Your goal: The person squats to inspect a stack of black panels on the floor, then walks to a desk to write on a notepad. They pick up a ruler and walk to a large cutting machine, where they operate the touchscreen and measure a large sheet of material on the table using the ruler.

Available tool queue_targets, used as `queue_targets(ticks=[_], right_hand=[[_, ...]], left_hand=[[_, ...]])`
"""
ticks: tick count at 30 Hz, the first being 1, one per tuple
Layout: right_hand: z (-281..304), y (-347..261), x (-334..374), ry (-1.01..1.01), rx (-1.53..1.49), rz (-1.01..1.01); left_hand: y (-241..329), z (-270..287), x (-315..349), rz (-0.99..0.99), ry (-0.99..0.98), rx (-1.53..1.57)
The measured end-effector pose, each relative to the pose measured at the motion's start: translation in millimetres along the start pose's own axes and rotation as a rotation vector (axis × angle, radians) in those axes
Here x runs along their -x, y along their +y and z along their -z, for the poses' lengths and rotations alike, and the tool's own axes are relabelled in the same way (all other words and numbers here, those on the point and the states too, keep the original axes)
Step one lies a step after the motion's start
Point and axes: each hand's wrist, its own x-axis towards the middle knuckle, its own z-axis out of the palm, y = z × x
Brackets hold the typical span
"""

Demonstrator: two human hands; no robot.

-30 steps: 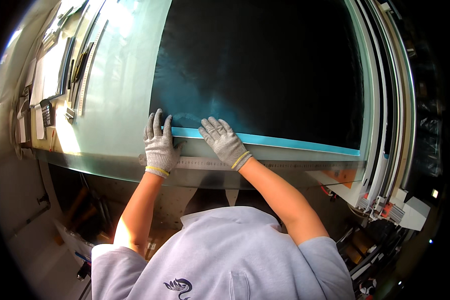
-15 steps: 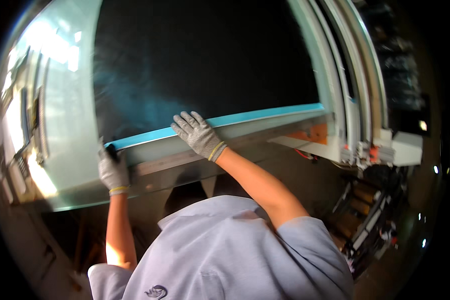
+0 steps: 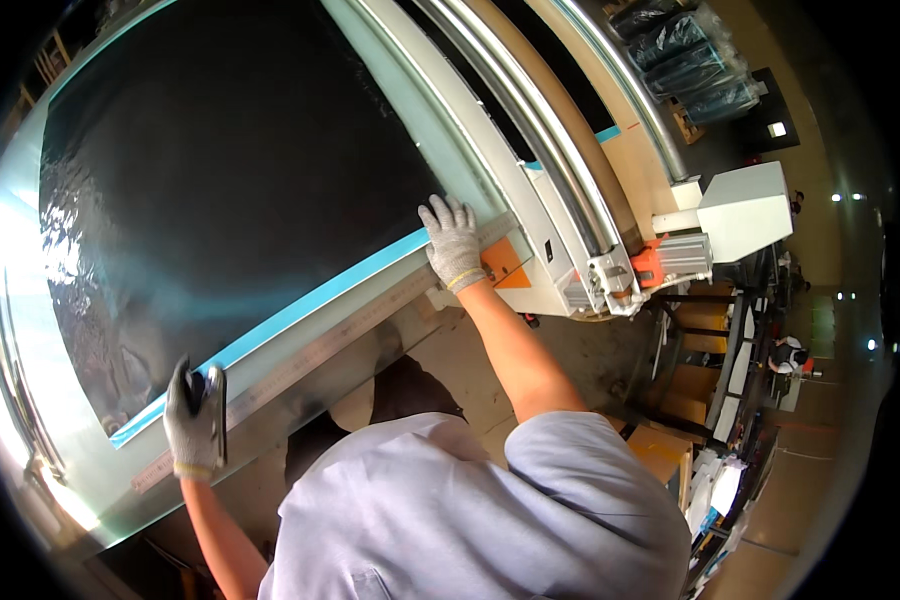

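A large glossy black sheet (image 3: 240,170) lies on a pale glass-topped table, with a bright blue strip (image 3: 305,302) along its near edge. My left hand (image 3: 190,425), in a grey knit glove, is by the left part of this strip. It is closed round a slim dark tool (image 3: 219,415), whose exact kind I cannot make out. At the strip's right end my right hand (image 3: 454,243), gloved alike, rests flat with its fingers stretched out. A long metal ruler (image 3: 320,332) runs beside the strip on the near side.
Along the table's right side stand long metal rollers (image 3: 540,130) with an orange-and-grey motor (image 3: 675,258) at their near end. A white housing (image 3: 748,208) juts out there. Plastic-wrapped rolls (image 3: 690,65) lie at far right. Cardboard boxes (image 3: 660,450) and racks stand at lower right.
My right hand has moved from the strip's middle to its right end. My left hand is now slightly right of the strip's left end. The whole view has turned towards the rollers.
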Motion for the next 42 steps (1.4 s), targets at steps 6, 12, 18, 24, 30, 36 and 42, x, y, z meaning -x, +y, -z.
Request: queue_targets(ticks=[6, 12, 18, 24, 30, 36, 42], right_hand=[[-12, 26, -1, 0.028, -0.368, -0.106], [-2, 43, -3, 0.081, -0.969, -0.357], [-14, 35, 7, 0.272, -1.256, -0.526], [-9, 38, 2, 0.214, -1.357, -0.501], [-13, 34, -1, 0.201, -1.310, -0.513], [-26, 33, 1, 0.237, -1.306, -0.516], [-18, 41, 3, 0.094, -1.471, -0.672]], left_hand=[[92, -124, -103, -0.100, 0.178, -0.461], [129, -209, -101, -0.540, 0.255, -0.722], [188, -319, -64, -0.663, -0.310, -0.392], [176, -337, -82, -0.507, -0.340, -0.204], [179, -335, -84, -0.351, -0.408, -0.102], [173, -337, -88, -0.414, -0.399, -0.057], [174, -343, -78, -0.598, -0.273, -0.173]])
